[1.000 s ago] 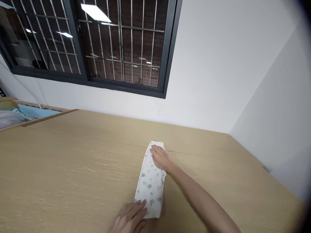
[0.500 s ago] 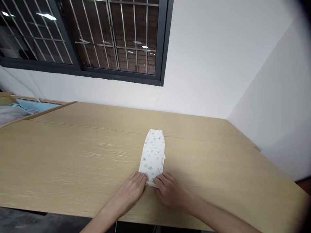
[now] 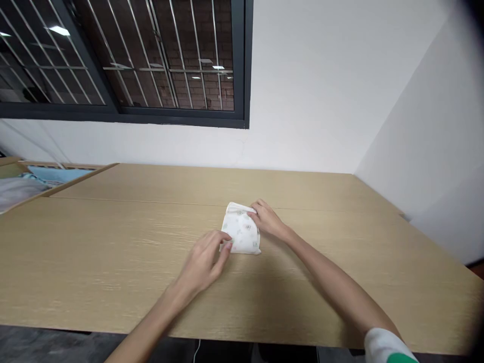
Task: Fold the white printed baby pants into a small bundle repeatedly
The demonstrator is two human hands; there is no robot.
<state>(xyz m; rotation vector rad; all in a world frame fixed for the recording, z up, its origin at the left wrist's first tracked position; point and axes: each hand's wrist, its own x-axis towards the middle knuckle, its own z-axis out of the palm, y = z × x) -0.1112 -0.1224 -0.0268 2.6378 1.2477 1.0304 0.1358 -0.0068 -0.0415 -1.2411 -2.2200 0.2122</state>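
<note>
A small white cloth with a pale printed pattern point(image 3: 242, 231) lies folded into a short, thick rectangle near the middle of the light wooden table point(image 3: 113, 252). My left hand point(image 3: 204, 262) reaches in from the near side. Its fingers are loosely stretched and their tips touch the cloth's near left edge. My right hand point(image 3: 266, 220) comes in from the right. Its fingertips are pinched on the cloth's far right corner, where the folded-over layer ends.
A white wall point(image 3: 321, 91) runs along the table's far side and right end, with a dark-framed barred window point(image 3: 151, 60) above. At far left a wooden-edged tray or bed point(image 3: 22, 184) holds pale blue and grey fabric. The table's near edge point(image 3: 75, 330) lies close to me.
The long strip of cloth has been folded in half, its near end brought over to the far end. My right hand moved away from me with it; my left hand stayed by the near edge.
</note>
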